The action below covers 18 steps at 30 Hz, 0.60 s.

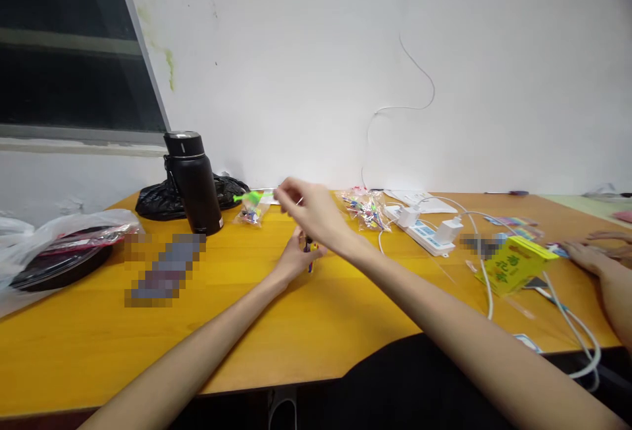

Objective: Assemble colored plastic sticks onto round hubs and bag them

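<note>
My left hand (pixel 295 259) rests on the yellow table (pixel 316 324) near its middle, fingers closed round a small blue and yellow toy piece (pixel 311 249). Just above and in front of it, my right hand (pixel 309 209) is raised with its fingers pinched on a thin, pale stick-like part that I cannot make out clearly. A green plastic piece (pixel 251 197) lies beyond the hands beside a small clear bag of coloured parts (pixel 251 215).
A black flask (pixel 192 183) and a black bag (pixel 162 199) stand at the back left, a plastic-wrapped dark object (pixel 64 252) far left. A bag of coloured parts (pixel 368 209), a power strip (pixel 427 232) with cables, a yellow box (pixel 513 265) and another person's hand (pixel 592 252) are to the right.
</note>
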{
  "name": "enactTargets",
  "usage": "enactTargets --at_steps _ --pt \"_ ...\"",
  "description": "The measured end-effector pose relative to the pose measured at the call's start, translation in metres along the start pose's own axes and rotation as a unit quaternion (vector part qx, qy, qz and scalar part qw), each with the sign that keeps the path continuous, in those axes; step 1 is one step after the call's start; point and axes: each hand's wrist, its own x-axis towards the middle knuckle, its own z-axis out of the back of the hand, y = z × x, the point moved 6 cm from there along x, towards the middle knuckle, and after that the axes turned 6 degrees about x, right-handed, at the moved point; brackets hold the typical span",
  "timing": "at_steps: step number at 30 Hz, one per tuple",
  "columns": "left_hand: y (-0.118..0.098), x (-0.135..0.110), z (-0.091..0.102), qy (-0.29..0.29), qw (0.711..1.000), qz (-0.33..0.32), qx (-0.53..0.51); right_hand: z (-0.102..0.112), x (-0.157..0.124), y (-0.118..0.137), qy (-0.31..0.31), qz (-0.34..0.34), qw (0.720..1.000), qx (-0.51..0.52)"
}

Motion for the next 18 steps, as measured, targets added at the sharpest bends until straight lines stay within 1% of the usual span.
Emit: enactTargets --at_steps 1,4,7,9,11,13,15,18 --pt "-0.002 -0.001 0.000 0.003 1.000 0.002 0.002 0.017 0.000 -0.003 -0.041 0.005 0.999 0.019" --pt "-0.006 -0.004 0.000 -0.001 1.000 0.017 0.012 0.056 -0.005 -0.017 -0.128 0.011 0.991 0.040" --pt "-0.009 -0.006 0.000 -0.006 1.000 0.024 0.014 0.086 -0.020 -0.028 -0.188 0.018 0.982 -0.003" --pt "-0.009 -0.006 0.000 -0.004 1.000 0.023 0.015 0.101 -0.030 -0.037 -0.210 0.008 0.977 -0.031" --pt "-0.008 -0.006 0.001 -0.001 1.000 0.017 0.015 0.110 -0.039 -0.046 -0.221 -0.005 0.974 -0.049" --pt "-0.007 -0.005 0.001 0.002 1.000 0.013 0.013 0.113 -0.044 -0.056 -0.219 -0.014 0.974 -0.060" --pt "-0.008 -0.005 0.001 0.001 1.000 0.012 0.011 0.112 -0.046 -0.064 -0.206 -0.021 0.976 -0.068" --pt "-0.011 -0.006 0.001 -0.006 1.000 0.012 0.009 0.102 -0.044 -0.073 -0.168 -0.029 0.982 -0.087"
